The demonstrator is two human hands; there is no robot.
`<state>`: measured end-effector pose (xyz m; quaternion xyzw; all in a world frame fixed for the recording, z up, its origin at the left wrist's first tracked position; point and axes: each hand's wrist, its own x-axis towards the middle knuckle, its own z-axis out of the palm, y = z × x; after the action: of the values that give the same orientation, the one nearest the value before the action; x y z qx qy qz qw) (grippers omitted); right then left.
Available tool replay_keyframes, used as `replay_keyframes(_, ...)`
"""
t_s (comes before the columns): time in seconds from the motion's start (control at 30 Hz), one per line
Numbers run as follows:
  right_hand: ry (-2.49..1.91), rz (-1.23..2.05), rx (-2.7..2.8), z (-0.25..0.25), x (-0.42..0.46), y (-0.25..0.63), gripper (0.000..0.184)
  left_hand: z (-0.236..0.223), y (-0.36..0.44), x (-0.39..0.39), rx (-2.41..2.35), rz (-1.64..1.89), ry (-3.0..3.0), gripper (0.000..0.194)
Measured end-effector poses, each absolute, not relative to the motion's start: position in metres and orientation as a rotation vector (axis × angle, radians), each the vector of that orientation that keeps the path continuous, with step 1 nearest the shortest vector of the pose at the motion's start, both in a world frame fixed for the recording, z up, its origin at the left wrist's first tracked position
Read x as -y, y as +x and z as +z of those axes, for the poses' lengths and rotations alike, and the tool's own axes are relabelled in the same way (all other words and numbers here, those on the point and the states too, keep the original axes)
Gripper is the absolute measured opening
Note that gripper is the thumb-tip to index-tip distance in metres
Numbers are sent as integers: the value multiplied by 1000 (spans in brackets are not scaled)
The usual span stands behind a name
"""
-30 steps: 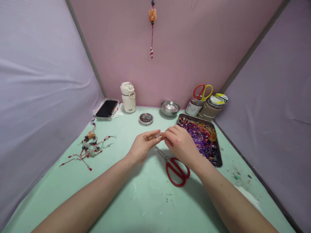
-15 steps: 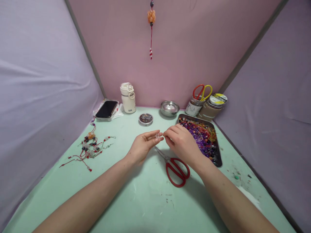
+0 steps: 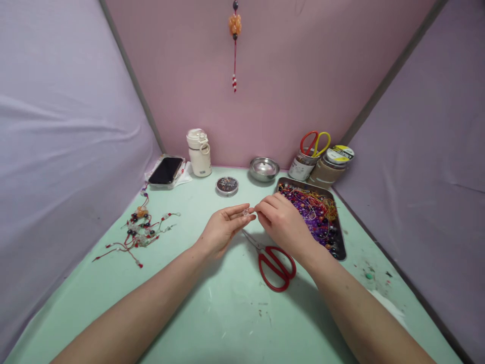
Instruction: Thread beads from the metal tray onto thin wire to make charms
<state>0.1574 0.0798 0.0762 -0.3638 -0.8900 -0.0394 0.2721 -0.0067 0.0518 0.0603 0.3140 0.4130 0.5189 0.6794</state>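
Between the thumb and fingers of my left hand [image 3: 224,226] is a small cluster of clear beads [image 3: 246,212]. My right hand [image 3: 281,222] is closed in a pinch right beside those beads; whatever its fingertips grip is too small to make out. Under both hands lie red-handled scissors [image 3: 278,269], blades pointing up and left beneath my fingers. To the right, partly hidden by my right hand, a dark tray [image 3: 341,242] holds purple, black and orange beads with tangled red and yellow threads.
Beaded strings [image 3: 142,230] lie at left, below a phone [image 3: 165,170]. Along the back stand a white bottle [image 3: 199,156], a round clear case [image 3: 227,185], a steel bowl [image 3: 264,169] and two jars, one holding scissors [image 3: 314,144]. A beaded pendant [image 3: 235,25] hangs on the pink wall.
Both hands stay almost in place, fingertips still together at the clear beads. The view has shifted very slightly.
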Motion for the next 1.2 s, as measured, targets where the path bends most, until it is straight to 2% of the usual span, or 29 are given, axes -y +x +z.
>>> replay_keyframes(1.2, -979, -81, 2385, 78, -79, 158, 14, 56, -9, -53, -923, 1178, 691, 37)
